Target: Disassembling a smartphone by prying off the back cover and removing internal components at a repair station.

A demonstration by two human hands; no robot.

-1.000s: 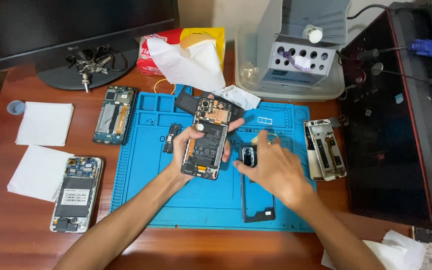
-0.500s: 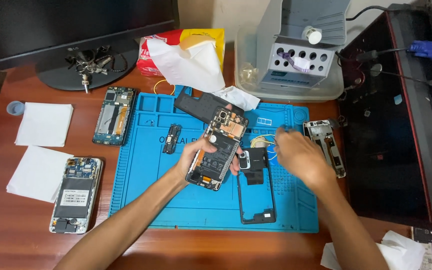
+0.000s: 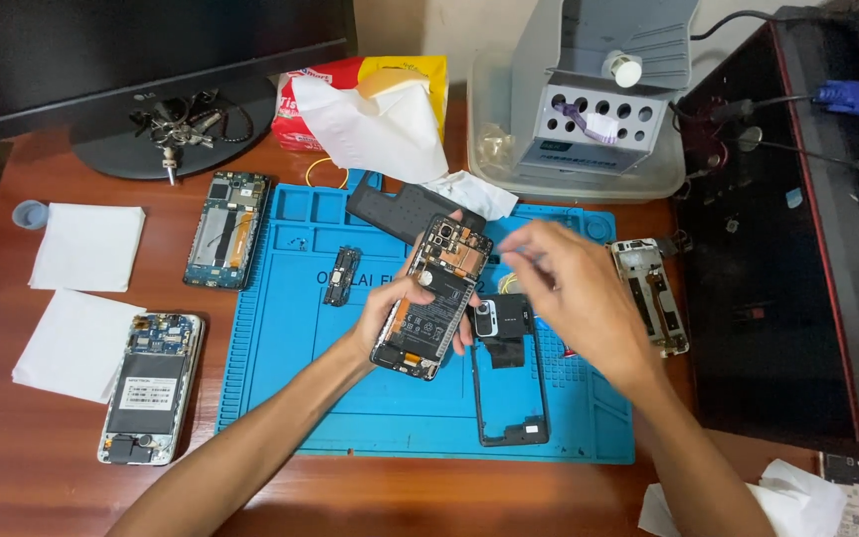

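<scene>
My left hand (image 3: 390, 313) grips an opened smartphone (image 3: 431, 296) with its back removed, battery and circuit board showing, held tilted above the blue work mat (image 3: 280, 348). My right hand (image 3: 574, 293) hovers just right of the phone's top end, fingers loosely curled and blurred; I cannot tell whether they pinch anything. Below my right hand lie a black phone frame (image 3: 509, 393) and a black camera cover piece (image 3: 499, 318) on the mat. A black back cover (image 3: 395, 207) lies behind the phone.
Two more opened phones lie left: one (image 3: 226, 229) near the mat's edge, one (image 3: 149, 386) at the table front. A white phone frame (image 3: 650, 293) lies right. White tissues (image 3: 86, 247), a tissue box (image 3: 370, 99), a grey tool stand (image 3: 599, 89) and a small black part (image 3: 340, 275) are around.
My left hand has carried the opened phone rightward and tilted it. My right hand has lifted off the mat parts and risen toward the phone's top end.
</scene>
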